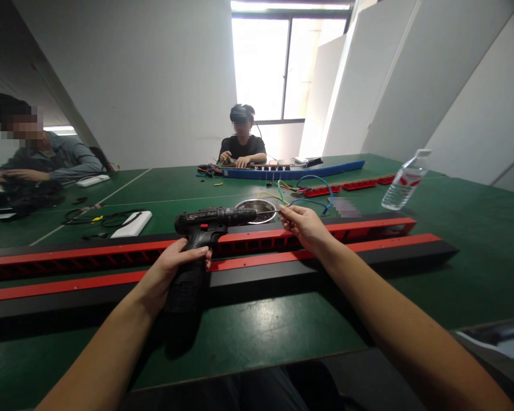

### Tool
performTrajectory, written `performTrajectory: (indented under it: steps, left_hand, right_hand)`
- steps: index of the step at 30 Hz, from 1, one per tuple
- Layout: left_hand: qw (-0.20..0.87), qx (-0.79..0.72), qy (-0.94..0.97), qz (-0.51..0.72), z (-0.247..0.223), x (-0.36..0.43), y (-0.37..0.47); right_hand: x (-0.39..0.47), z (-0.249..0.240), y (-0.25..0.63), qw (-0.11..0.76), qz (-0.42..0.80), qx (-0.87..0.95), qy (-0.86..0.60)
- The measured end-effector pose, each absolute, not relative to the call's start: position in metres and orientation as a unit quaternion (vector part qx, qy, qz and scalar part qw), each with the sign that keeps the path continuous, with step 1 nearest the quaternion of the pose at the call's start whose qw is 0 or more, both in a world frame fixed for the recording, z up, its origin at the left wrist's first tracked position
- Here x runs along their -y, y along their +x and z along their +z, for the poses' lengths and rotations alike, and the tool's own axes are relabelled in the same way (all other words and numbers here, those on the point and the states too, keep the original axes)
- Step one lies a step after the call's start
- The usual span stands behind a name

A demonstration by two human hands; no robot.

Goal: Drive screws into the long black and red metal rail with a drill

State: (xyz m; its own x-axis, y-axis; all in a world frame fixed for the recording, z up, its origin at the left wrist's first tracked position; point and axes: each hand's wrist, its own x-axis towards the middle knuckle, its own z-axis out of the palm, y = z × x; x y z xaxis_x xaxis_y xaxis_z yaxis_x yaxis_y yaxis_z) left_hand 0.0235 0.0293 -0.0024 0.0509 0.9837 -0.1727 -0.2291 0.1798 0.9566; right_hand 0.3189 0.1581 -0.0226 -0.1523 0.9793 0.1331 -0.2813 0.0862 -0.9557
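A black cordless drill (197, 228) points to the right, its grip wrapped by my left hand (175, 265). From its chuck a long thin bit (268, 212) reaches my right hand (302, 225). Thumb and fingers of that hand are pinched together at the bit's tip; whatever small piece sits between them is hidden. Behind the bit stands a round metal bowl (255, 203) with small dark parts in it. Below both hands lie two long black-and-red housings, the nearer one (257, 279) and the farther one (107, 251), side by side across the table.
On the green table (475, 240) a clear water bottle (405, 182) stands tilted in view at right. Loose coloured wires (308, 197) and a red strip (346, 186) lie beyond the bowl. A white box (132, 224) is at left. Two people sit across, one behind a blue housing (295, 171).
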Motion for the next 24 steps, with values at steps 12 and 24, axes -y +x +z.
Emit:
performTrajectory:
  steps: [12,24]
  left_hand:
    - [0.602,-0.474,0.400,0.503,-0.0011,-0.0285,0.0240]
    - [0.603,-0.474,0.393,0.506,0.0000,-0.0283,0.0244]
  right_hand:
    - [-0.1567,-0.0216,0.3180,0.551,0.574,0.492,-0.352]
    - [-0.1578,-0.0246,0.3177,0.547,0.560,0.509,-0.358]
